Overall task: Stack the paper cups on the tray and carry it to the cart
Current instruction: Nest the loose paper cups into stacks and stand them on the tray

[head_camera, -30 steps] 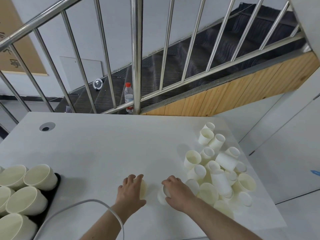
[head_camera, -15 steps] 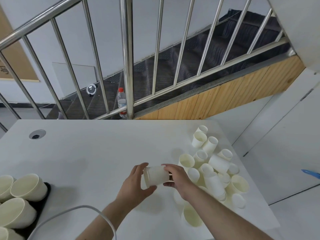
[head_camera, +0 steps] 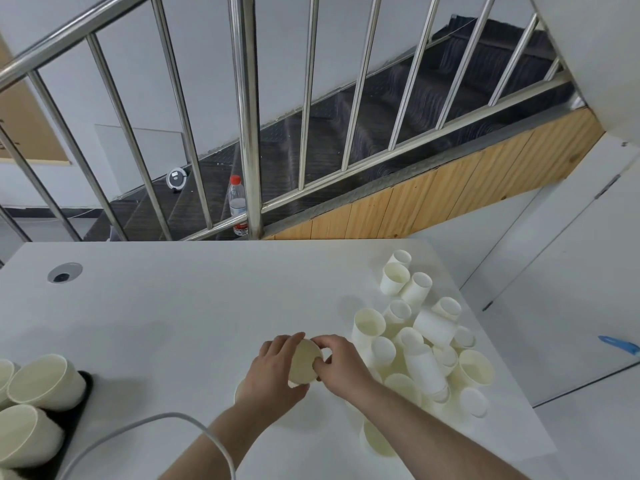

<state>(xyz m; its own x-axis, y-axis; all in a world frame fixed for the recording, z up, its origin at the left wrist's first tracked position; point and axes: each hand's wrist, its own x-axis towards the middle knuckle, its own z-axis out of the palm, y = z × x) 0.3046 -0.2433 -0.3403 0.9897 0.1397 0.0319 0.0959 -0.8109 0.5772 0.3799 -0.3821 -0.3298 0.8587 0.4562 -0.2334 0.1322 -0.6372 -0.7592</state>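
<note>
Cup [head_camera: 304,362] between both my hands, held above the white desk [head_camera: 180,306] near its front middle, bottom disc facing up toward me. My left hand [head_camera: 273,372] wraps the cup's side from the left, fingers curled round it. My right hand [head_camera: 341,363] pinches the cup from the right, thumb and fingertips on its edge. A second rim shows just under my left hand; can't tell if it is another cup nested there.

Loose pile of paper cups [head_camera: 420,336] lies on the right part of the desk, just beside my right hand; most tipped on their sides, a few upright, several touching or overlapping. One more cup [head_camera: 375,441] lies under my right forearm near the desk's front edge.

Black tray [head_camera: 81,396] sits at the desk's left front corner, partly cut off, carrying larger cups [head_camera: 46,382] leaning on their sides. White cable [head_camera: 145,426] arcs across my left forearm. Grommet hole [head_camera: 64,273] at the desk's far left. Behind the desk, a steel stair railing [head_camera: 247,116], with a plastic bottle [head_camera: 237,204] standing behind it.
</note>
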